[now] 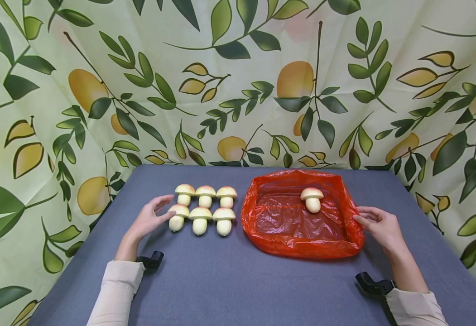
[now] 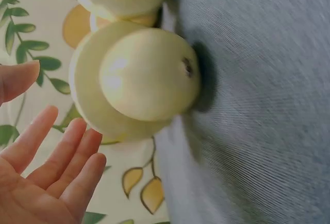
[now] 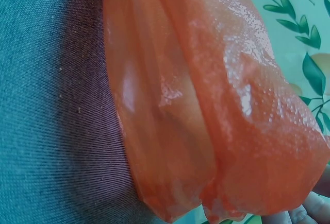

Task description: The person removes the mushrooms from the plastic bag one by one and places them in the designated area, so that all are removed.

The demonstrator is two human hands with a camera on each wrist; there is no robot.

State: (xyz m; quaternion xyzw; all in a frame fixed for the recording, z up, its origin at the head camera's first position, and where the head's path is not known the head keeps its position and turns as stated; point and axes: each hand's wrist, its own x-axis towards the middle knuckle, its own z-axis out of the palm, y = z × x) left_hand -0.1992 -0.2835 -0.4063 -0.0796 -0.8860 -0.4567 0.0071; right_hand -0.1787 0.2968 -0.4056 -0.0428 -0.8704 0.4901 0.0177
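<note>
Several toy mushrooms with pale caps and stems lie in two rows of three, the near left mushroom closest to my left hand. That hand is beside the rows with its fingers spread and nothing held. In the left wrist view, its fingers are just short of a mushroom seen stem-end on. A red plastic bag stands with its mouth spread wide, and one mushroom lies inside. My right hand pinches the bag's right rim; in the right wrist view the bag hides most of its fingers.
A blue-grey cloth covers the table. Behind it hangs a leaf-and-fruit patterned curtain. Black wrist mounts are worn on both forearms. The mushroom rows lie to the left of the bag, with a narrow gap between.
</note>
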